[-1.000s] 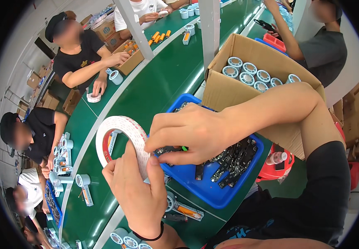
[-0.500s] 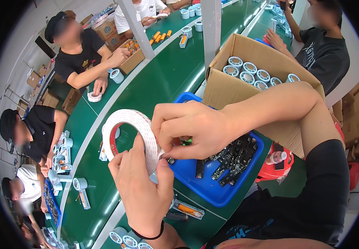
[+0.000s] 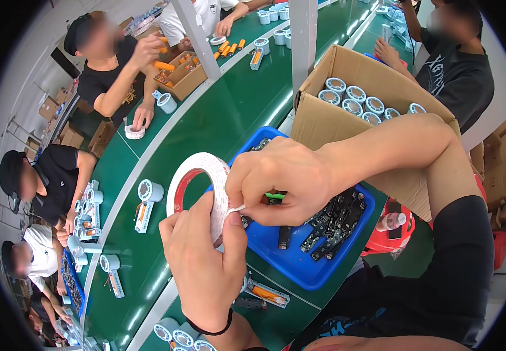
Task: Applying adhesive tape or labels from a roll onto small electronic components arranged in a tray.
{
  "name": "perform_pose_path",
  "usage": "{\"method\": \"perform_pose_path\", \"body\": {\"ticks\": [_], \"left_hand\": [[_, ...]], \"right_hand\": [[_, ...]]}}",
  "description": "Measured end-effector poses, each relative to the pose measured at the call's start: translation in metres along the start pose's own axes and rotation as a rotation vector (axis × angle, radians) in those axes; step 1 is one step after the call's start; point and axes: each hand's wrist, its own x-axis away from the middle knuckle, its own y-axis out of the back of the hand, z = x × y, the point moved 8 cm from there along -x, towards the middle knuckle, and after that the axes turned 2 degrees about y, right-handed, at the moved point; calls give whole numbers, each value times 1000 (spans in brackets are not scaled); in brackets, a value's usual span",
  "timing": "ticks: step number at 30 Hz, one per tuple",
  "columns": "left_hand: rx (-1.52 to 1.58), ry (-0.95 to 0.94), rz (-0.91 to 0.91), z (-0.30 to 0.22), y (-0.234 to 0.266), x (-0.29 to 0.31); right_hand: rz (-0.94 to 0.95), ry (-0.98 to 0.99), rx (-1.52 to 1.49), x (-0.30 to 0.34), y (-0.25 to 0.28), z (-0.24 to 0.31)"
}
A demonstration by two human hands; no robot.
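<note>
My left hand (image 3: 203, 263) is wrapped round a roll of white double-sided tape (image 3: 181, 175), its thumb pressed near the tape's loose end. My right hand (image 3: 291, 175) meets it from the right, thumb and fingers pinching a short lifted strip of the tape. Below both hands sits a blue tray (image 3: 308, 275) of black circuit boards (image 3: 329, 237). Something green (image 3: 275, 196) shows past my right fingers; its kind is hidden. Close to my left wrist lies a pale blue casing with an orange battery (image 3: 270, 294).
A cardboard box (image 3: 375, 149) of pale blue round units (image 3: 352, 107) stands beyond my right forearm. Across the green conveyor (image 3: 218, 111), co-workers handle parts, with casings (image 3: 144, 205) along it. More round units (image 3: 182, 337) stand near the lower edge. A metal post (image 3: 304, 47) rises behind.
The tape roll and my hands have shifted slightly right, and a short strip now stands off the roll. A casing appears left of the roll. A co-worker across has lifted orange batteries.
</note>
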Motion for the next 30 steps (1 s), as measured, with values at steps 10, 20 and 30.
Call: {"method": "perform_pose_path", "body": {"ticks": [10, 20, 30], "left_hand": [[148, -50, 83, 1, 3, 1], [98, 327, -487, 87, 76, 11], [130, 210, -283, 47, 58, 11]], "right_hand": [[61, 178, 71, 1, -3, 25], [165, 288, 22, 6, -15, 41], [142, 76, 145, 4, -12, 5]]}}
